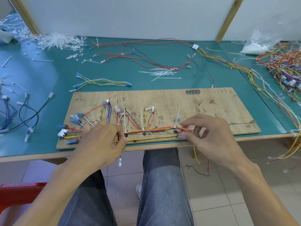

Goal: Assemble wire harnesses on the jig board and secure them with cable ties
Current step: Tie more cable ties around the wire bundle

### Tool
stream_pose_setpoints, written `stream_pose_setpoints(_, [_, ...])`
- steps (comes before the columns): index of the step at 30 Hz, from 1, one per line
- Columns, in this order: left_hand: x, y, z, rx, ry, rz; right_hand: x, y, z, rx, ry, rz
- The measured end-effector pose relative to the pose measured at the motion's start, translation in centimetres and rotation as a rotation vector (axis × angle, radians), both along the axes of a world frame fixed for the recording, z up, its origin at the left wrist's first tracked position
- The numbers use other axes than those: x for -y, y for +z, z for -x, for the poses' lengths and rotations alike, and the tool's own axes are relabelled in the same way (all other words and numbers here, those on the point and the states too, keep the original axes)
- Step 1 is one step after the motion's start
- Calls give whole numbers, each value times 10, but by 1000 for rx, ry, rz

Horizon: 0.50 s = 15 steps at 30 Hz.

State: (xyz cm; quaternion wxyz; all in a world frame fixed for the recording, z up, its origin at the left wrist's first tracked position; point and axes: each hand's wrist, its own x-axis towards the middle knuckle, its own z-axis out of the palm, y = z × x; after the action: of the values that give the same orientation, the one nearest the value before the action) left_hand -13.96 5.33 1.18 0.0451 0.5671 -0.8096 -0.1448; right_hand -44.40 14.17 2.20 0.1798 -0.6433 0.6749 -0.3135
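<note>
Wire (151, 138), thin, yellow, is pinched over grained jig board (171, 98): left hand (101, 141) at 9 o'clock, right hand (211, 134) at 3 o'clock.

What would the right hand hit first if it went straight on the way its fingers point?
Probably the white cable tie standing up from the wire bundle on the jig board, just left of the right hand's fingertips, though depth is hard to judge.

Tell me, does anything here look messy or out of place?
Yes. White plastic cable-tie offcuts lie strewn across the far left of the green table mat, and one thin white cable tie lies on the tiled floor. Nothing looks damaged.
</note>
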Motion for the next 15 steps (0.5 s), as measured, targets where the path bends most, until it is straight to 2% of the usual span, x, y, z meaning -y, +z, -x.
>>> stream_pose_setpoints(4, [-1,0,0,-3,9,-7,35,18,9,204,-176,115])
stream_pose_setpoints(7, [-2,2,1,40,10,-14,95,25,24,321,-322,78])
stream_pose_setpoints(12, [-3,5,2,60,13,-2,198,10,43,79,-355,-77])
stream_pose_setpoints(15, [-2,6,3,65,19,-17,228,-4,47,-63,-387,-155])
